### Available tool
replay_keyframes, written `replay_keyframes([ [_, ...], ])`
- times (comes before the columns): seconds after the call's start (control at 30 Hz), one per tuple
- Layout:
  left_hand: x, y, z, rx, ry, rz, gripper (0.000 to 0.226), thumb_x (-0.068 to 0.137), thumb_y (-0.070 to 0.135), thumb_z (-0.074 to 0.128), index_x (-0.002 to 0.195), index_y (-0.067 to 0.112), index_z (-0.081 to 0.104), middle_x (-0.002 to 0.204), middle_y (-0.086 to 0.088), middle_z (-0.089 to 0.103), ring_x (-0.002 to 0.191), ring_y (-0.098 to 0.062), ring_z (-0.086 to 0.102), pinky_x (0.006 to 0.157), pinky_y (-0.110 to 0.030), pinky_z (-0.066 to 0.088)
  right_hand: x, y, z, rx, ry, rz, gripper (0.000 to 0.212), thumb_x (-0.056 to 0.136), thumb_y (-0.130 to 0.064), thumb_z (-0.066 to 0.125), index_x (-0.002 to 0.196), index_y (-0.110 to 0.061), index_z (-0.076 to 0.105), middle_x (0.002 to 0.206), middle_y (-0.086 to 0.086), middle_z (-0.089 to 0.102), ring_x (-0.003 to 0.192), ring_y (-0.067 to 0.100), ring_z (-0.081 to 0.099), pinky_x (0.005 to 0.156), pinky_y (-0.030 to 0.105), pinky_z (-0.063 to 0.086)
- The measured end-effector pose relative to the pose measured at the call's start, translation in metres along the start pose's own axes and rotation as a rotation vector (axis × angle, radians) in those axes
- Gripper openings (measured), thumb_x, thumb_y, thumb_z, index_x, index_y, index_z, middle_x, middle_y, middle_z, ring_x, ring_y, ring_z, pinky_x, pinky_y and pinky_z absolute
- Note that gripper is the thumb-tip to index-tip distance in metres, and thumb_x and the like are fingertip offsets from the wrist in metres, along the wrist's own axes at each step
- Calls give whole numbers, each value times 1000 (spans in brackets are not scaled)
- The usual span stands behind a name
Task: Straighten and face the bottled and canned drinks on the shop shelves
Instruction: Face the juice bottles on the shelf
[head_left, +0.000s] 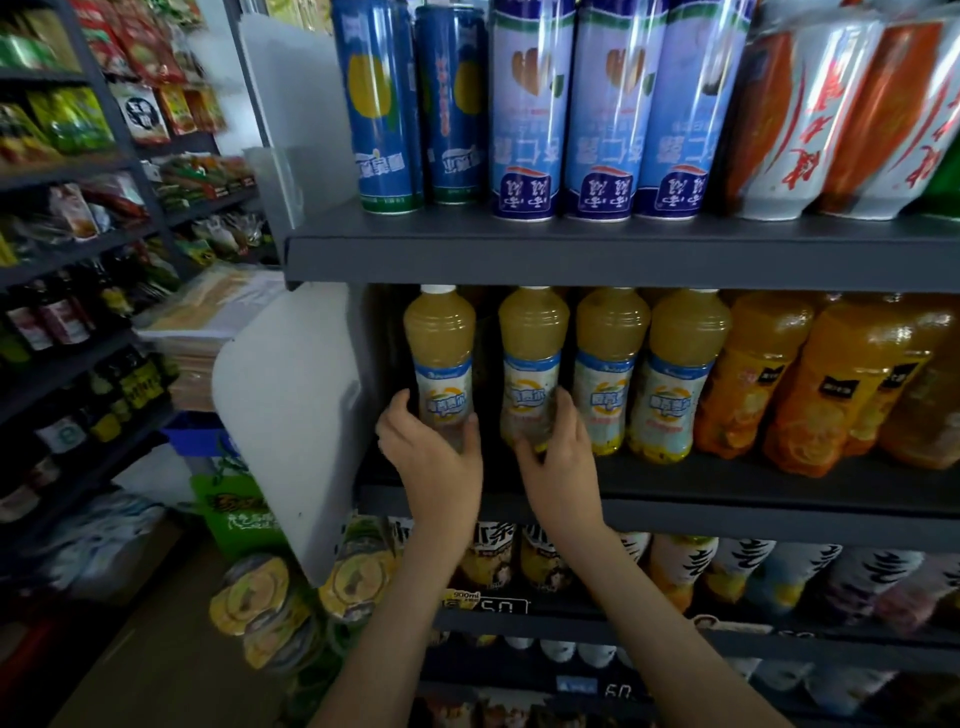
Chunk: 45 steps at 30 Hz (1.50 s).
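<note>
A dark grey metal shelf board (779, 525) serves as the reference. On its left part stands a row of four clear plastic bottles of pale yellow juice with white-and-blue labels. All are upright with their labels facing outward.

The left hand (434, 460) grips the end bottle (439, 358), nearest the board's left end. It holds the bottle low down, with thumb and fingers curled round both sides. The right hand (558, 460) grips the second bottle (532, 358) low down in the same way, wrapped round its lower body. Both bases are hidden behind the hands, so I cannot tell whether these two rest on the shelf board or are lifted off it.

The third bottle (610, 374) and fourth bottle (675, 384) stand just beside them, further right along the board. Right of those, on the same board, stand plastic bottles of deep orange juice (748, 379).

On the next board above the shelf board stand tall dark blue cans (376, 104), pale blue cans (530, 114) and red-and-white cans (810, 114). Below the shelf board, more bottles (675, 566) are lined up, too blurred to name. A white side panel (291, 415) closes the board's left end.
</note>
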<state>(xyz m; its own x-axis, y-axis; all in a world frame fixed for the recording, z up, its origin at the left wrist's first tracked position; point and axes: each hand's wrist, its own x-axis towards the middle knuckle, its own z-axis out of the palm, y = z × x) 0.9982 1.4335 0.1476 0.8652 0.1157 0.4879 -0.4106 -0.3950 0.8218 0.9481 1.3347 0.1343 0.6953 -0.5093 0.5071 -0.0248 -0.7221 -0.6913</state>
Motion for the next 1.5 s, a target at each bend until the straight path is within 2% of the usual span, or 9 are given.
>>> replay_keyframes([
  [0.17, 23, -12, -2, -108, -270, -98, 52, 83, 27, 70, 127, 11, 47, 114, -3, 59, 99, -12, 55, 78, -20, 38, 11, -7, 10, -39, 52, 103, 68, 90, -25, 62, 143, 2, 27, 139, 22, 42, 129, 34, 41, 101, 38, 40],
  [0.3, 28, -10, 1, -124, -335, -87, 53, 83, 28, 71, 128, 12, 48, 116, -3, 62, 94, -5, 53, 71, -6, 39, 17, -12, 13, -95, 102, 129, 61, 87, -24, 66, 135, 4, 39, 125, 22, 51, 116, 35, 47, 93, 41, 43],
  [0.67, 21, -1, 13, -81, -247, -82, 50, 85, 23, 70, 126, 7, 47, 107, -3, 61, 86, -8, 52, 66, -14, 33, 23, -13, 2, -121, 4, 188, 61, 93, -35, 56, 142, -7, 34, 135, 11, 49, 126, 24, 44, 97, 32, 40],
  [0.77, 21, -3, 17, -78, -248, -87, 58, 84, 24, 69, 133, 6, 42, 119, -10, 60, 100, -16, 57, 75, -23, 41, 23, -13, -2, -119, -6, 206, 52, 94, -31, 56, 139, -11, 40, 126, 10, 58, 114, 23, 55, 84, 32, 47],
  [0.87, 9, 6, 20, -9, -169, -91, 78, 83, 23, 71, 144, 2, 27, 140, -20, 39, 128, -32, 38, 100, -40, 39, 17, -12, -11, -101, -8, 156, 47, 96, -16, 52, 141, -13, 39, 126, 9, 59, 110, 24, 58, 83, 33, 49],
  [0.97, -18, 22, 23, 66, 9, 107, 65, 79, 15, 73, 132, -2, 39, 127, -25, 42, 116, -36, 38, 94, -44, 40, 4, -5, -31, -39, 116, 45, 36, 95, -13, 52, 130, -10, 48, 122, 7, 58, 107, 21, 57, 84, 33, 50],
  [1.1, -37, 38, 39, 15, -162, 165, 54, 86, 17, 67, 131, 3, 42, 121, -15, 48, 114, -26, 48, 96, -38, 46, 0, 23, -59, -41, 321, 73, 42, 89, -11, 63, 126, -3, 46, 116, 10, 52, 108, 20, 49, 87, 26, 45],
  [1.2, -43, 46, 51, 37, -134, 146, 61, 84, 17, 68, 134, -1, 38, 125, -19, 43, 117, -32, 47, 96, -41, 47, 4, 41, -72, -81, 399, 164, 55, 81, -6, 70, 128, 2, 42, 120, 19, 48, 114, 31, 44, 93, 35, 42],
  [1.5, -67, 65, 74, 89, -194, 368, 62, 74, 6, 76, 128, 1, 46, 121, -22, 48, 115, -35, 51, 92, -41, 49, 14, 62, -90, -182, 197, 269, 48, 94, -12, 55, 138, -7, 37, 134, 11, 47, 127, 26, 39, 99, 35, 39],
])
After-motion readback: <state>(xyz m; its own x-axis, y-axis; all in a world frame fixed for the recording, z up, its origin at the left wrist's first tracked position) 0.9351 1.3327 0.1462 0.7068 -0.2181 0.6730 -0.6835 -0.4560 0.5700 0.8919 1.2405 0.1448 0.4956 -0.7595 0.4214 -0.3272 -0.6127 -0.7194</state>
